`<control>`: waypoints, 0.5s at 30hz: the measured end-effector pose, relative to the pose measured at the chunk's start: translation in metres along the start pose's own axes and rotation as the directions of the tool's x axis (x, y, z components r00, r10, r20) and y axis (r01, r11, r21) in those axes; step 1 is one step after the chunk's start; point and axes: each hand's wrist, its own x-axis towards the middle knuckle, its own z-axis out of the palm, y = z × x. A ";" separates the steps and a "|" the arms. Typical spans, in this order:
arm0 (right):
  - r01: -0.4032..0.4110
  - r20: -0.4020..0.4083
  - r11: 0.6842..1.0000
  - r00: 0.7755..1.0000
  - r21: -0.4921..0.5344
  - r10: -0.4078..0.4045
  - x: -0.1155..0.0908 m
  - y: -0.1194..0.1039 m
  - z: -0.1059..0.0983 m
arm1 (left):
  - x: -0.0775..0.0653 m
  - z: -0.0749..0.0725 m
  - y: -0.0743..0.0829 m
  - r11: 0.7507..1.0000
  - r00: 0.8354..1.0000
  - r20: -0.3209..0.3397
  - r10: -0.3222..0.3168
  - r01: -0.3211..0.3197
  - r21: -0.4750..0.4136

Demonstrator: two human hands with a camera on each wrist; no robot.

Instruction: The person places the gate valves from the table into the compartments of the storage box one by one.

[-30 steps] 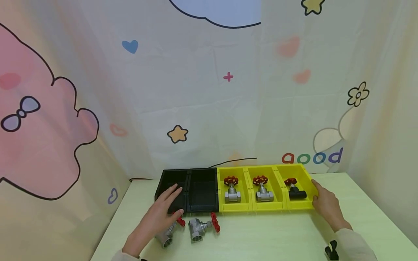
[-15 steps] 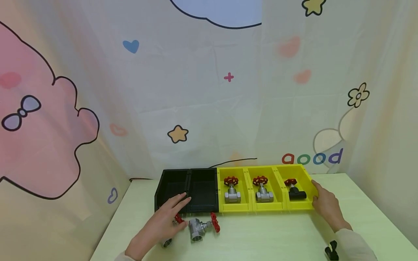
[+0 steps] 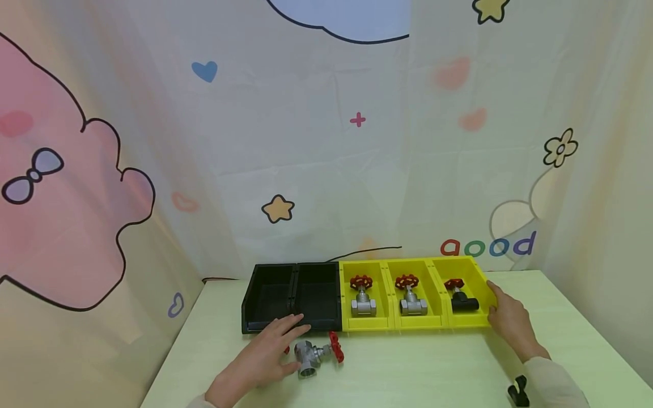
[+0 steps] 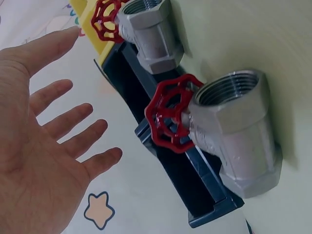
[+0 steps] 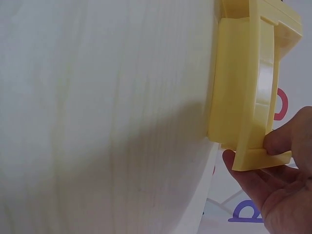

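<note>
My left hand point(image 3: 265, 351) hovers in front of the black bins with its fingers spread, holding nothing. Beneath it, one silver gate valve with a red handwheel point(image 4: 239, 131) is mostly hidden in the head view. A second silver gate valve point(image 3: 308, 357), also with a red wheel, lies just right of the fingers. In the left wrist view both valves lie beyond the fingertips. My right hand point(image 3: 512, 320) grips the right end of the yellow bin point(image 5: 234, 83), thumb over its rim and fingers outside. That bin holds a black valve with a red wheel point(image 3: 464, 303).
Two black bins point(image 3: 316, 294) join the row of yellow bins on the left. Silver valves point(image 3: 363, 306) stand in the other two yellow bins. A small black object point(image 3: 519, 391) is beside the right sleeve. A printed curtain point(image 3: 316, 170) hangs behind the table.
My left hand has moved back toward me and slightly right, from over the left black bin to above the loose valves. The right hand keeps its grip on the yellow bin.
</note>
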 end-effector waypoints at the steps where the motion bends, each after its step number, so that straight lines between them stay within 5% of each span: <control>1: 0.001 -0.001 1.000 1.000 0.000 -0.001 0.000 0.000 0.000 | 0.001 0.001 0.000 1.000 1.000 0.009 0.004 -0.004 0.006; 15: -0.007 0.001 1.000 1.000 0.009 0.007 -0.001 -0.002 -0.001 | 0.004 0.017 0.007 0.999 0.996 0.082 0.046 -0.047 0.004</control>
